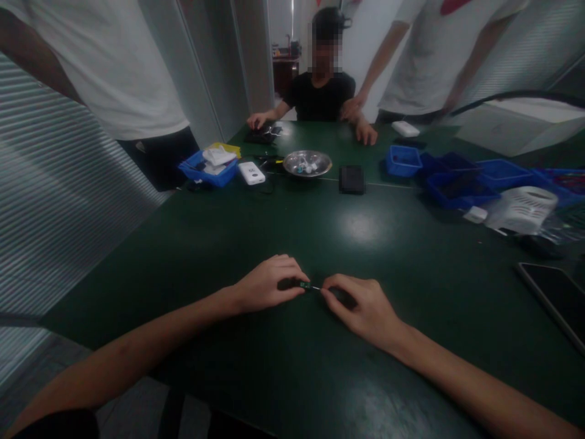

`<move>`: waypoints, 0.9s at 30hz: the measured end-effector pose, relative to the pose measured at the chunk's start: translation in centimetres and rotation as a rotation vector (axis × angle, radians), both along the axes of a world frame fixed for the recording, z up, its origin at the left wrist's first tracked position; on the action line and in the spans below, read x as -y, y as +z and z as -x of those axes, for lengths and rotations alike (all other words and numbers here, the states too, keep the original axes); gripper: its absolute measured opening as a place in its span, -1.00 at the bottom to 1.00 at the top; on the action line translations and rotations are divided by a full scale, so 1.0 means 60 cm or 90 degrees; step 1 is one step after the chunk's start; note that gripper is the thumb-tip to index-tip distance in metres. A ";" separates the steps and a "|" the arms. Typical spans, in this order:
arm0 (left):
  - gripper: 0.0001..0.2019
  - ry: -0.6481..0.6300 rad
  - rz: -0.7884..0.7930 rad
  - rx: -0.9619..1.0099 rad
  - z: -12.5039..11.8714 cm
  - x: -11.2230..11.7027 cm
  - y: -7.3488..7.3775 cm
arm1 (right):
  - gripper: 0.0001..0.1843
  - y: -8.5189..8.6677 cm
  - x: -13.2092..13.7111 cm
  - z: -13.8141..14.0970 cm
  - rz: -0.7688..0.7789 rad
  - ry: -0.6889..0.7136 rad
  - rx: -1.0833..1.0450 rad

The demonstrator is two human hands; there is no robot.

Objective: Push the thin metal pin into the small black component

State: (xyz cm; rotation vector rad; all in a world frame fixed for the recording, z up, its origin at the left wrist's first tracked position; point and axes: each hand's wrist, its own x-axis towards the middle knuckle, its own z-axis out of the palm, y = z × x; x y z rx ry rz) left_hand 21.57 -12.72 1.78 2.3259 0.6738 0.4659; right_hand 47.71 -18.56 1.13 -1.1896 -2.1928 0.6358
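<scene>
Both my hands rest on the dark green table [283, 225], close together near its front edge. My left hand [267, 283] is closed in a pinch on a small dark part [305, 285] with a green speck on it. My right hand [361, 305] is closed too, its fingertips pinching a thin pin or wire that sticks out of the right end of that part. The part is too small to name.
A metal bowl [307, 163] with small bits, a white device [251, 173], a black pad [351, 179] and several blue trays [404, 161] lie further back. A white vented housing [521, 208] and a phone [555, 296] lie at right. One person sits opposite; two stand beside.
</scene>
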 end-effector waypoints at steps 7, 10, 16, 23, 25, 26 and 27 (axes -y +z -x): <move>-0.78 0.006 -0.009 0.000 0.003 -0.003 -0.004 | -0.83 -0.003 -0.003 0.001 -0.003 -0.005 -0.015; -0.78 0.011 -0.007 0.006 0.004 -0.002 -0.003 | -0.83 -0.003 -0.004 0.001 0.002 -0.006 -0.015; -0.80 -0.002 -0.001 -0.007 0.003 -0.002 -0.003 | -0.84 -0.004 -0.004 0.002 0.001 -0.004 0.008; -0.79 -0.017 -0.009 -0.010 0.000 -0.004 -0.006 | -0.81 0.002 -0.005 0.006 -0.001 0.034 -0.004; -0.79 -0.016 -0.015 -0.008 0.001 -0.005 -0.007 | -0.81 0.003 -0.004 0.009 -0.004 0.080 -0.003; -0.79 -0.016 -0.017 -0.007 0.001 -0.005 -0.007 | -0.81 0.003 -0.003 0.009 -0.007 0.104 0.000; -0.79 -0.017 -0.019 -0.008 0.001 -0.005 -0.006 | -0.82 0.002 -0.003 0.010 -0.011 0.122 0.006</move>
